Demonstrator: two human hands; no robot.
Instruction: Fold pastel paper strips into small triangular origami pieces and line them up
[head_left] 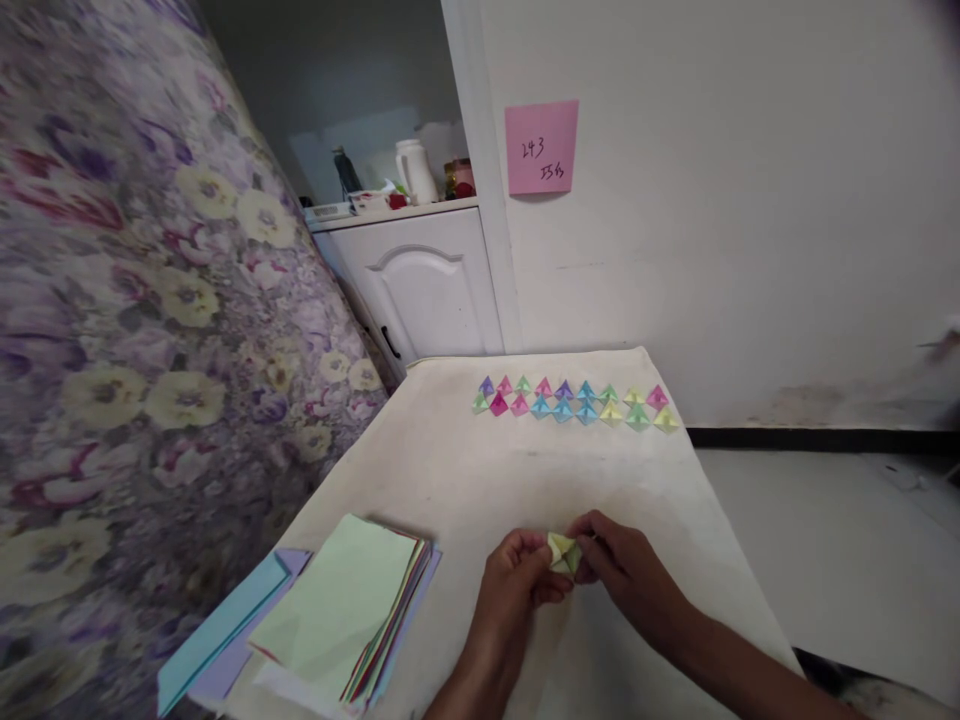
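The left hand and the right hand pinch a small yellow folded paper piece above a cream tablecloth. Near its far edge, two rows of coloured folded paper pieces sit side by side. A stack of coloured paper sheets lies left of the hands, near a floral curtain; a pink sticky note is on the wall.

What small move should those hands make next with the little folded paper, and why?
Probably press its folds a little more, I'd judge: the left hand and right hand both hold the folded paper by opposite sides, above the table, apart from the two rows of small folded shapes farther off.
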